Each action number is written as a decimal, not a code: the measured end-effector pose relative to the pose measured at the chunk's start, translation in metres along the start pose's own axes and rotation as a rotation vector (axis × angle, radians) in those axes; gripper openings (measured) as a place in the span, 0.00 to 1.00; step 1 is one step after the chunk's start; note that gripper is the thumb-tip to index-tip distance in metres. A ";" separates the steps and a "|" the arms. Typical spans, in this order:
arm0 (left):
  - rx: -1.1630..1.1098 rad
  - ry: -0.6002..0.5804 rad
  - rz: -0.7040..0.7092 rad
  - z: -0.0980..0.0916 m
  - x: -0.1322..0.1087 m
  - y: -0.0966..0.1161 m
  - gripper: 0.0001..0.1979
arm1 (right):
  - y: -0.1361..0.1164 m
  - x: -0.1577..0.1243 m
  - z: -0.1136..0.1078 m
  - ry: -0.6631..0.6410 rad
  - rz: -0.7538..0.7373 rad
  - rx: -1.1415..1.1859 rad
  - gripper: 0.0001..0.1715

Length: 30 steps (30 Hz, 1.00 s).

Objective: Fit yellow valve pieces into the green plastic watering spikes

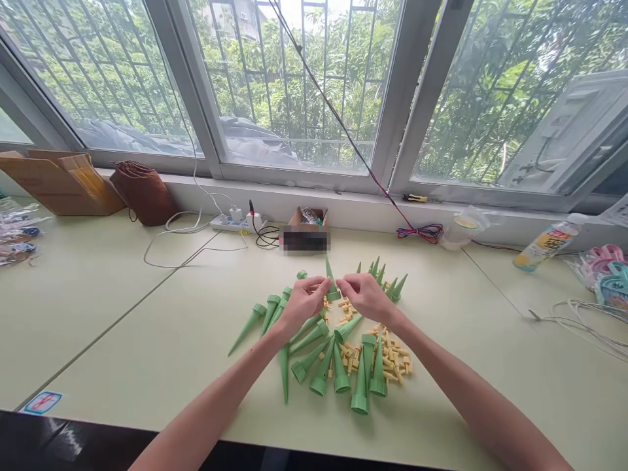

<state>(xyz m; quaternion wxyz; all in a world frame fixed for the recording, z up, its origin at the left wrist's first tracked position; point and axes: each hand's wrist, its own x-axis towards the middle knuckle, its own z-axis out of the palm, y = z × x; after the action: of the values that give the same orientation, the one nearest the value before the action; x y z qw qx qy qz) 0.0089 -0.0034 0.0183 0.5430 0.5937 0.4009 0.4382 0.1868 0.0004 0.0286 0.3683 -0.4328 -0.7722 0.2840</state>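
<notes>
My left hand [307,302] is closed, its thumb and fingers pinching a green plastic cone spike [330,269] whose tip points up and whose wide cap faces down. Close on the other side of that spike is my right hand [367,299], fingertips pressed together; whatever they hold is hidden. Several more green cone spikes [316,378] lie around and below the hands. Between them is a loose pile of small yellow plastic fittings [392,356]. Past my right hand, another group of green spikes [400,288] stands with tips up.
Along the window sill are a cardboard box [59,183], a brown pouch [142,193], a power strip [235,224] with white cables, and a small open box [308,219]. To the right are a bottle [549,242], plastic-wrapped items [608,275] and coiled wires [419,232].
</notes>
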 end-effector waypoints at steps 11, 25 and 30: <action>-0.097 -0.076 -0.094 -0.004 0.003 -0.008 0.21 | -0.003 -0.001 0.003 0.029 -0.094 -0.138 0.20; 0.074 -0.014 0.159 -0.007 0.008 -0.007 0.19 | -0.002 -0.002 0.004 0.191 -0.218 -0.385 0.11; 0.074 0.007 0.188 -0.008 0.007 -0.006 0.22 | -0.002 -0.003 0.007 0.252 -0.283 -0.392 0.07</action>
<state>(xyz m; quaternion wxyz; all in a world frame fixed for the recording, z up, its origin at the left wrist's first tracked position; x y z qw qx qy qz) 0.0033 0.0060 0.0128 0.4757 0.6469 0.3612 0.4741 0.1814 -0.0042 0.0255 0.4067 -0.4156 -0.8133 0.0185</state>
